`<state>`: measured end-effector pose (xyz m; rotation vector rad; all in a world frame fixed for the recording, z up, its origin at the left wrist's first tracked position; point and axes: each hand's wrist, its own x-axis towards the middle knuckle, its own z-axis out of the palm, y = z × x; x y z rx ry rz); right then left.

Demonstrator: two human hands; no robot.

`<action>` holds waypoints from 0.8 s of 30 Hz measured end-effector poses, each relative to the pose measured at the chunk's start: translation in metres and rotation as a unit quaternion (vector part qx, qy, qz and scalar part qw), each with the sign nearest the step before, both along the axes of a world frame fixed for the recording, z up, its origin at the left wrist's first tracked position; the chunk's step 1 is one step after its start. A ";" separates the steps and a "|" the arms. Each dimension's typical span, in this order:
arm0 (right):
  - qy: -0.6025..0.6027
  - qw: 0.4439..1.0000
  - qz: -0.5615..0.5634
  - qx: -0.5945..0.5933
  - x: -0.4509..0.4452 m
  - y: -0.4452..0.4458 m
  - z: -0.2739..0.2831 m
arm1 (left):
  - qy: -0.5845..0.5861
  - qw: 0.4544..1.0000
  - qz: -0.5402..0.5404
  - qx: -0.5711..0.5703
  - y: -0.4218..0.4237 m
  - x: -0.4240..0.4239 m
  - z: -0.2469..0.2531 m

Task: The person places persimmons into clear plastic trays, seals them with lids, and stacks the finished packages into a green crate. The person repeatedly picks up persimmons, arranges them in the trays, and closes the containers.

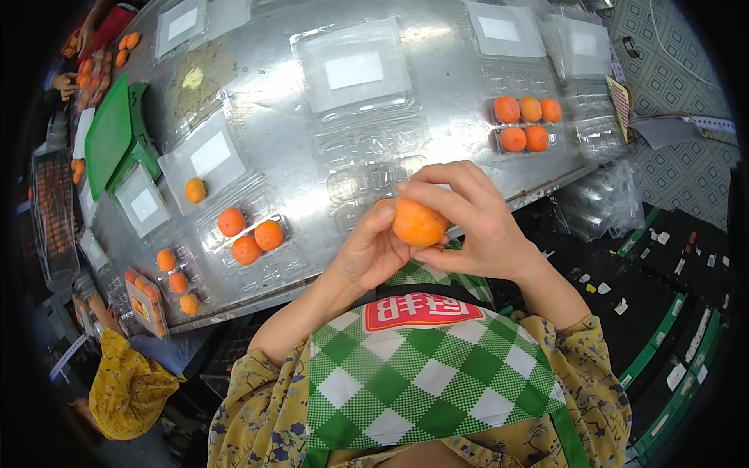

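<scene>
Above the table's near edge, both my hands grip an orange persimmon (419, 223). My left hand (371, 248) cups it from the left, thumb along its side. My right hand (483, 219) curls over it from the right. A sliver of orange shows behind my left thumb; I cannot tell whether it is a second fruit. Just beyond lies an open clear plastic clamshell box (374, 143), a foam sheet and white label in its lid. To the right, another open clamshell holds several persimmons (513, 140). At left, one holds three persimmons (246, 250).
A single persimmon (196, 190) lies on a lid at left, near a green plastic bin (111, 134). A co-worker's yellow sleeve (134, 380) and hand are at lower left; other hands (64, 85) are at upper left. Bagged plastic (605, 202) lies beside the metal table (450, 64).
</scene>
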<state>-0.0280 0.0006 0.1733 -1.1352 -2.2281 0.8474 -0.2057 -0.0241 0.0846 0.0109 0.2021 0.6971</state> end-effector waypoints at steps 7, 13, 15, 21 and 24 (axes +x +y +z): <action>0.207 0.958 -0.090 -0.177 0.010 -0.001 -0.022 | 0.153 0.987 0.007 0.039 0.002 -0.002 0.014; 0.588 0.501 -0.025 -0.634 0.021 -0.004 -0.054 | 0.279 0.955 0.043 0.091 0.010 -0.017 0.006; 0.575 0.481 -0.066 -0.659 0.021 -0.007 -0.054 | 0.304 0.945 0.057 0.110 0.012 -0.018 0.011; 0.547 0.464 -0.089 -0.691 0.017 -0.008 -0.055 | 0.451 0.825 0.097 0.327 0.018 -0.013 0.026; 0.483 0.507 -0.135 -0.701 0.010 -0.008 -0.046 | 0.499 0.745 0.105 0.430 0.023 -0.007 0.036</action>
